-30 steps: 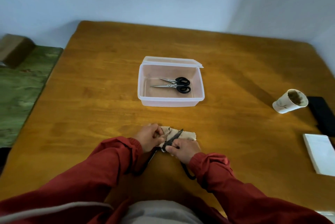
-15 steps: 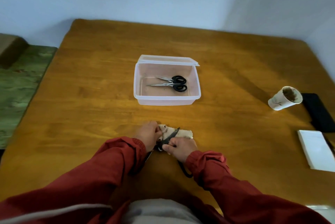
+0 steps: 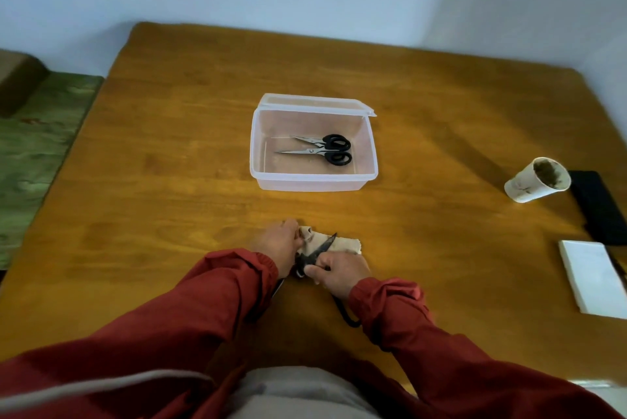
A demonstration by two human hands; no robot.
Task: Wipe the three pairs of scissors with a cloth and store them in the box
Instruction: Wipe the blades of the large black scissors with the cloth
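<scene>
A clear plastic box (image 3: 314,181) stands open at mid-table, its lid hinged back. Black-handled scissors (image 3: 322,149) lie inside, apparently two pairs side by side. Nearer me, a beige cloth (image 3: 344,244) lies on the table. My left hand (image 3: 280,245) grips the cloth's left end, bunched around a dark pair of scissors (image 3: 322,247) whose blade tip points up and to the right over the cloth. My right hand (image 3: 339,271) grips these scissors near the pivot. A black handle loop (image 3: 344,315) shows under my right wrist.
A tipped white paper cup (image 3: 536,179) with dark residue lies at the right. Beside it are a black flat object (image 3: 599,205) and a white pad (image 3: 593,278) at the table's right edge. A green surface (image 3: 30,154) lies left of the table.
Both hands stay on the cloth and the dark scissors, shifting only slightly. The box and its scissors have not moved.
</scene>
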